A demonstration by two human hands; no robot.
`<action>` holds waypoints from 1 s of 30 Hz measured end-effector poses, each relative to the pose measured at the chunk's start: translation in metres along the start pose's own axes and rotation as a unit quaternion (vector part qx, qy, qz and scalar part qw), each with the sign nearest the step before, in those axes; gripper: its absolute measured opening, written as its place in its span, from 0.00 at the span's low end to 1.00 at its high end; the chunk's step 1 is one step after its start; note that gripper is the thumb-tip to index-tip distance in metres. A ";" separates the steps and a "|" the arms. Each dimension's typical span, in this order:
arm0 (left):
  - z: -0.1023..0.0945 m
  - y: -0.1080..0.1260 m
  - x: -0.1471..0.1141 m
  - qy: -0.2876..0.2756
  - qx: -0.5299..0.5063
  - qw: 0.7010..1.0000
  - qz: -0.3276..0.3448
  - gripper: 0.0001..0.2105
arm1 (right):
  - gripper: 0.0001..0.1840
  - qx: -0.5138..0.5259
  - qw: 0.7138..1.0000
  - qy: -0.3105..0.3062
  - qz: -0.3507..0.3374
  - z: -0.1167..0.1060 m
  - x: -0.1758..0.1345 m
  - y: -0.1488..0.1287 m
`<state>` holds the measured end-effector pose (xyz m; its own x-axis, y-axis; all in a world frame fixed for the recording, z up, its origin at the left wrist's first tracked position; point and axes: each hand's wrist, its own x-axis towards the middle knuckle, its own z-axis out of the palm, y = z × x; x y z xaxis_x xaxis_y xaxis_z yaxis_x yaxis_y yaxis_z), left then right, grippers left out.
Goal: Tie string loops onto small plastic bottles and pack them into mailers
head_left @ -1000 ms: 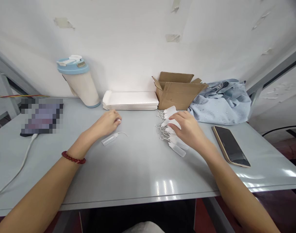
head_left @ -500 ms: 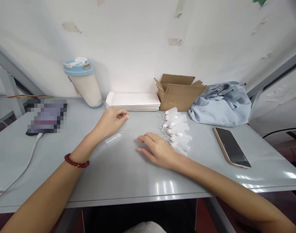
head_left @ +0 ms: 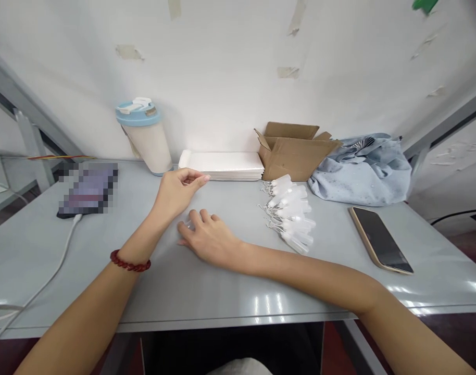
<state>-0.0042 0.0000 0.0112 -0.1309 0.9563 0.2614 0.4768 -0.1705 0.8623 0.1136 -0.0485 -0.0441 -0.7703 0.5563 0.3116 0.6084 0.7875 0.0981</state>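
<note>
My left hand [head_left: 178,194] is raised a little over the desk in front of the white stack, thumb and fingertips pinched together. Whatever lies in that pinch is too small or hidden to make out. Just below and to its right, my right hand [head_left: 210,239] is low on the desk, its fingers curled down over a small clear plastic tube [head_left: 190,225]. Most of that tube is covered by the fingers. Several similar tubes [head_left: 295,211], frosted and with thin grey strings, lie in an overlapping row to the right, strings pointing left.
Along the wall stand a cream cup with a blue lid [head_left: 146,138], a stack of white envelopes [head_left: 222,165], an open cardboard box [head_left: 296,156] and a light blue cloth bag [head_left: 363,172]. A phone [head_left: 380,239] lies right; a cabled, blurred-out device [head_left: 89,190] lies left.
My right hand has moved left from beside the row of tubes onto the single tube, covering it. My left hand stays pinched near the stack. The whole view has shifted slightly.
</note>
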 end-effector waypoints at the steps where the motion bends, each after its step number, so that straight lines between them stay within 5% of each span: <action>1: 0.000 0.000 0.000 -0.002 -0.003 1.000 -0.001 0.12 | 0.17 -0.004 1.000 -0.002 -0.004 0.001 -0.002 0.001; 8: 0.002 0.009 -0.007 -0.068 -0.006 0.997 -0.033 0.14 | 0.11 0.031 0.999 -0.004 -0.042 -0.006 -0.040 0.020; 15: 0.010 0.010 -0.014 -0.166 -0.096 0.974 -0.118 0.14 | 0.15 0.114 0.988 0.087 -0.061 -0.026 -0.079 0.054; 24: 0.017 0.005 -0.020 -0.293 -0.160 0.930 -0.152 0.14 | 0.15 0.255 0.949 0.181 -0.045 -0.046 -0.088 0.065; 30: 0.014 0.006 -0.021 -0.397 -0.177 0.894 -0.112 0.13 | 0.12 0.370 0.914 0.163 -0.027 -0.057 -0.090 0.060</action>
<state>0.0136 -0.0179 0.0044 0.5360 0.8195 -0.2028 0.1916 0.1159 0.9746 0.2304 -0.0663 -0.0120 -0.6242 0.4980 0.6020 0.1834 0.8424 -0.5066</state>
